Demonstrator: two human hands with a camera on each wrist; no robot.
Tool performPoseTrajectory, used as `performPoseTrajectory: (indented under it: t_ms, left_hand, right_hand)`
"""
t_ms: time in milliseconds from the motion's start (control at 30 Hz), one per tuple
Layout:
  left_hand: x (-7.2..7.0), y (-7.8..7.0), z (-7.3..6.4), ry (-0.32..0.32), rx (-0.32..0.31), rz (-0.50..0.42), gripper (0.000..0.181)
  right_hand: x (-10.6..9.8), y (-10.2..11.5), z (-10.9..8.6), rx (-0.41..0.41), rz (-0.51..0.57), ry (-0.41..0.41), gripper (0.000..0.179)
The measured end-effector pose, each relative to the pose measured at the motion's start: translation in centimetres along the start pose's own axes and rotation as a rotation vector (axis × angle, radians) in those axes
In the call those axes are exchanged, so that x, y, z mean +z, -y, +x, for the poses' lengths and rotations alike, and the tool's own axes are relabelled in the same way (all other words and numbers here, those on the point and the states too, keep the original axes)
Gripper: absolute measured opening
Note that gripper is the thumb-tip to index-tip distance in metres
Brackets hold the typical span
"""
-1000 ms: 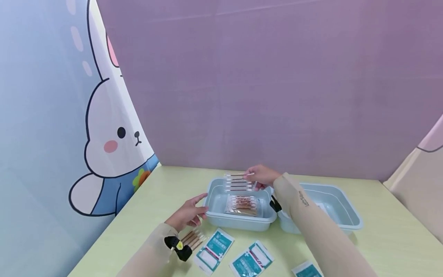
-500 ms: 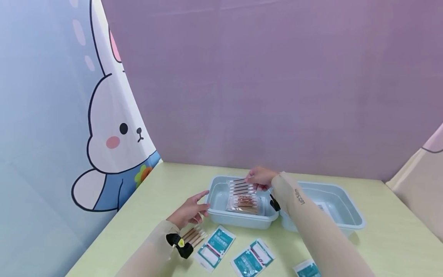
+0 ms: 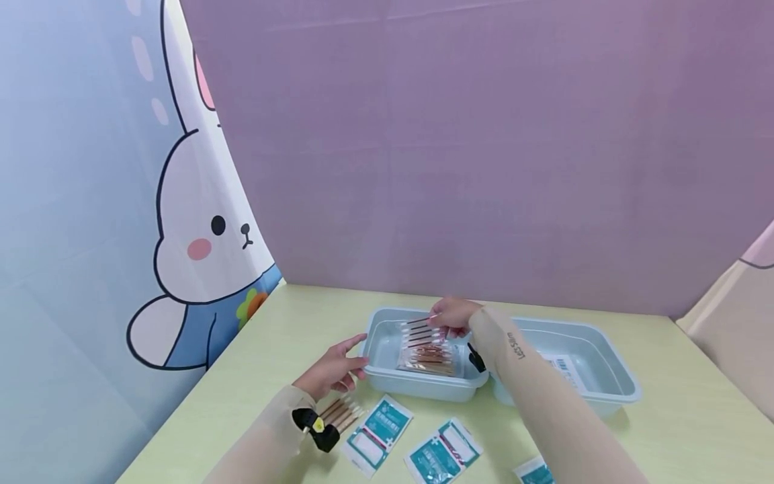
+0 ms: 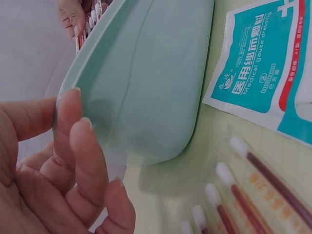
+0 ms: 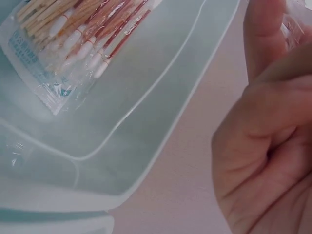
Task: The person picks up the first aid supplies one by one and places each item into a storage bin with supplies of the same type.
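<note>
My right hand (image 3: pixel 453 314) pinches the right end of a clear packet of brown-stemmed cotton swabs (image 3: pixel 416 332), low over the left blue basin (image 3: pixel 417 386). Under it lie other swab packets (image 3: pixel 426 366), bunched inside this basin; the right wrist view shows their white tips through the crinkled film. My left hand (image 3: pixel 329 372) is at the basin's left front corner, index finger and thumb apart, fingertips right at the rim. Its other fingers bend loosely in the left wrist view. Just below my left wrist, another swab packet (image 3: pixel 341 411) lies on the table, partly covered by the wrist camera.
A second blue basin (image 3: pixel 589 336) stands at the right, partly behind my right sleeve, with a white label (image 3: pixel 565 370) inside. In front are teal-and-white gauze dressing packets (image 3: pixel 377 433), (image 3: pixel 444 452); another packet (image 3: pixel 535 472) is cut off by the frame. A purple curtain (image 3: pixel 459 168) hangs behind the table.
My right hand has lowered the swab packet into the left basin, down onto the bunched packets. My left hand keeps its place at the corner. The view has shifted slightly.
</note>
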State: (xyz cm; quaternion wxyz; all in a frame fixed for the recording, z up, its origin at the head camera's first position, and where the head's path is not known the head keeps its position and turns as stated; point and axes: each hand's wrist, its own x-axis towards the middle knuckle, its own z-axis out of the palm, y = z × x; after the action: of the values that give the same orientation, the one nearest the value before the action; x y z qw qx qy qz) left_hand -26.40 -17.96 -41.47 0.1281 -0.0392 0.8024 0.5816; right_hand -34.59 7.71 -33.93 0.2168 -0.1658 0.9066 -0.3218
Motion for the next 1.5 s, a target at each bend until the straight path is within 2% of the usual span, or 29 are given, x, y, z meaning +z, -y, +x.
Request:
performPoseTrajectory:
  t_ms: [300,533,1000,1200,1400,1500]
  left_hand:
    - [-0.1,0.1,-0.4,0.026,0.031,-0.012,0.059]
    - [-0.4,0.4,-1.0,0.015,0.024,-0.006,0.060]
    - [-2.3,0.9,-2.6,-0.014,0.006,-0.031,0.058]
    - [-2.7,0.8,-2.7,0.007,0.021,-0.040,0.058]
    - [-2.7,0.7,-2.5,0.012,0.023,-0.045,0.059]
    - [-2.6,0.6,-2.4,0.012,0.020,-0.039,0.059]
  right_hand:
    - [0.2,0.2,-0.2,0.026,0.029,0.009,0.022]
    - [0.6,0.2,-0.5,0.013,0.049,0.020,0.020]
    - [1.5,0.2,-0.7,0.027,0.190,0.010,0.018]
    - [1.4,0.9,-0.9,0.040,0.160,0.006,0.015]
    - [1.3,1.4,-0.9,0.068,0.141,-0.049,0.034]
    - [1.1,1.7,-1.0,0.077,0.114,-0.081,0.038]
